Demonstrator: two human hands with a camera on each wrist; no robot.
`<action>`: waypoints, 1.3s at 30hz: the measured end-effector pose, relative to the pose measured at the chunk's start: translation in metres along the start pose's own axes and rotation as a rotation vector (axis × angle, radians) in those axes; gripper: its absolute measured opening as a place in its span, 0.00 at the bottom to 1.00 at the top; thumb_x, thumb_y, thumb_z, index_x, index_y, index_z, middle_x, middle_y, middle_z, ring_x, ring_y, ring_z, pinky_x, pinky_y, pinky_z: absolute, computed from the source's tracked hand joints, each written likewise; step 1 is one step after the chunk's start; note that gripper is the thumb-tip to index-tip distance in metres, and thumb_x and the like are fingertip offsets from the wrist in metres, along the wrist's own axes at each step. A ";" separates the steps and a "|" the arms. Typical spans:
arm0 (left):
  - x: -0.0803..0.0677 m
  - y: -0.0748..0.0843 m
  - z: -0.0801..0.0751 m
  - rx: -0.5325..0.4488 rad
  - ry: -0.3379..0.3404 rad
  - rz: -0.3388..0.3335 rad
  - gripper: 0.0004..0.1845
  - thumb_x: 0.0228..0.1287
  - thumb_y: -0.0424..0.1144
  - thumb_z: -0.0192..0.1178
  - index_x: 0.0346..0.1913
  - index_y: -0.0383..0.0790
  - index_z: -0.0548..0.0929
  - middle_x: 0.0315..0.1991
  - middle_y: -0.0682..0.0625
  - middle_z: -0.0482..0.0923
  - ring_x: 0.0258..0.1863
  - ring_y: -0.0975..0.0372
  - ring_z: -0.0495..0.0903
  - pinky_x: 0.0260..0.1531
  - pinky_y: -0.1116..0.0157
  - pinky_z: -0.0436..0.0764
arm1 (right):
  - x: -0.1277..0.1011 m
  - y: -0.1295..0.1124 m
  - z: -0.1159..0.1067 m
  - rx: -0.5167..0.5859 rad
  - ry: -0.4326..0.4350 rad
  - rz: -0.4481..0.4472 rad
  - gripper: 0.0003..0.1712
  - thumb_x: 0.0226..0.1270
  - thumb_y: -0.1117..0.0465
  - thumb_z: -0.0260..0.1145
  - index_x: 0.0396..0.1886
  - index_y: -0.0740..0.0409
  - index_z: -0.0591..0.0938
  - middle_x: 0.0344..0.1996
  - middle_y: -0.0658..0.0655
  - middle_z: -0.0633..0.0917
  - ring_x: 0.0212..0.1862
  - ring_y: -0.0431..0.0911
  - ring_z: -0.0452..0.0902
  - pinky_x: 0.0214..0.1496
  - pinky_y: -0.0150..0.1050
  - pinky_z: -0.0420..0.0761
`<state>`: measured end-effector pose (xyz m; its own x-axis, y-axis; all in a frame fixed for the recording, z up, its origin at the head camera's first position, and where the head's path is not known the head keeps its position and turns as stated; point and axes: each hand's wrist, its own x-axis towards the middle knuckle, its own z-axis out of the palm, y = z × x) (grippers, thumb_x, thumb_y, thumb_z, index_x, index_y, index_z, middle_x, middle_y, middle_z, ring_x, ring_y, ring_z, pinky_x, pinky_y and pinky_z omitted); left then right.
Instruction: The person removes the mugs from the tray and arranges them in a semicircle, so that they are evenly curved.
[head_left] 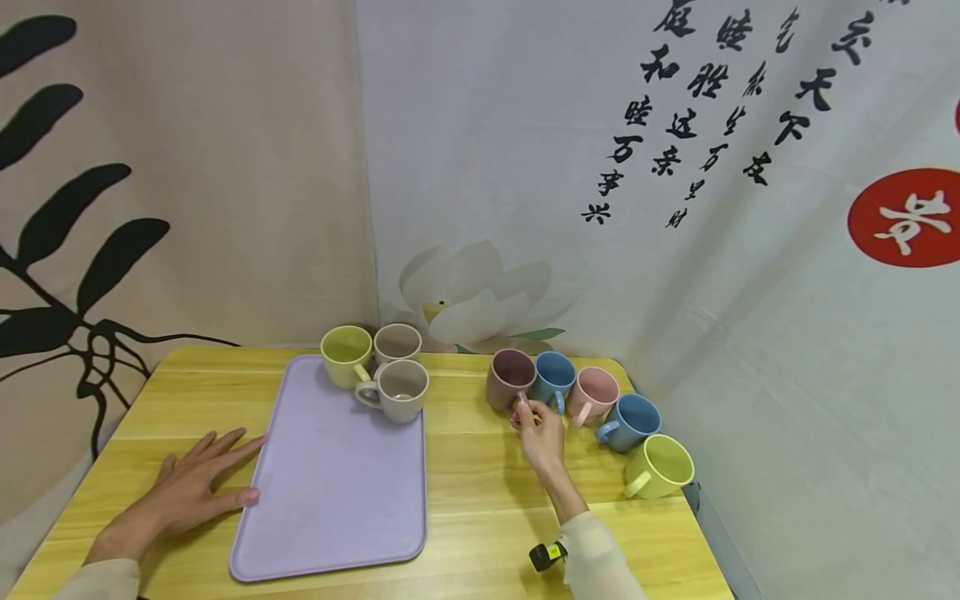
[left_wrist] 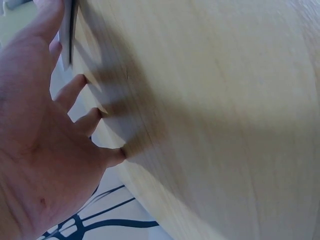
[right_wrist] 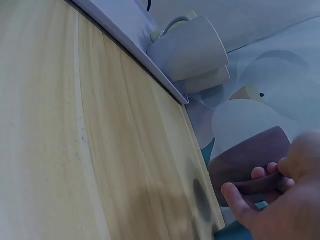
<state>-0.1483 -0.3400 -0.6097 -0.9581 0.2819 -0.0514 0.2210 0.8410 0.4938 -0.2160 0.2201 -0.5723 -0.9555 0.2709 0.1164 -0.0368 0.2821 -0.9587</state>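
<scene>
Mauve mug [head_left: 510, 377]: handle hidden behind the right hand [head_left: 538, 433] in head view; in right wrist view the mug runs off the right edge & fingers cover the handle; grip looks pinched, not fully clear; blue mug [head_left: 554, 379] handle partly hidden by same hand; beige mug at back [head_left: 397, 342] half hidden by the front beige mug [head_left: 401, 390]; left hand [left_wrist: 35, 150] cut off by frame's left & bottom edge in left wrist view; tray edge [left_wrist: 67, 30] there a blurred sliver; small black object [head_left: 547, 555] by right sleeve too small to identify.
</scene>
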 end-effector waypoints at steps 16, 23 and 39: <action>0.000 0.004 0.000 0.010 0.006 -0.002 0.48 0.71 0.62 0.75 0.89 0.61 0.67 0.86 0.23 0.61 0.81 0.14 0.55 0.64 0.05 0.48 | 0.008 0.009 0.002 -0.085 0.043 0.040 0.14 0.88 0.62 0.67 0.47 0.70 0.90 0.41 0.69 0.94 0.47 0.60 0.96 0.49 0.42 0.97; 0.000 0.005 -0.001 0.015 -0.001 -0.010 0.49 0.71 0.63 0.75 0.89 0.60 0.67 0.86 0.23 0.61 0.81 0.14 0.55 0.64 0.05 0.49 | 0.007 0.012 0.003 -0.085 0.043 0.053 0.14 0.87 0.61 0.68 0.46 0.70 0.91 0.41 0.68 0.94 0.48 0.61 0.96 0.43 0.28 0.91; 0.000 0.005 -0.003 0.014 -0.010 -0.023 0.48 0.71 0.63 0.74 0.89 0.58 0.67 0.86 0.22 0.60 0.81 0.13 0.54 0.64 0.05 0.47 | 0.010 0.015 0.003 -0.170 0.026 0.020 0.14 0.86 0.59 0.69 0.42 0.65 0.92 0.38 0.66 0.94 0.37 0.46 0.88 0.35 0.26 0.82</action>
<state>-0.1473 -0.3372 -0.6042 -0.9610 0.2671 -0.0709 0.2019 0.8538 0.4798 -0.2273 0.2244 -0.5864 -0.9476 0.3012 0.1068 0.0339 0.4271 -0.9036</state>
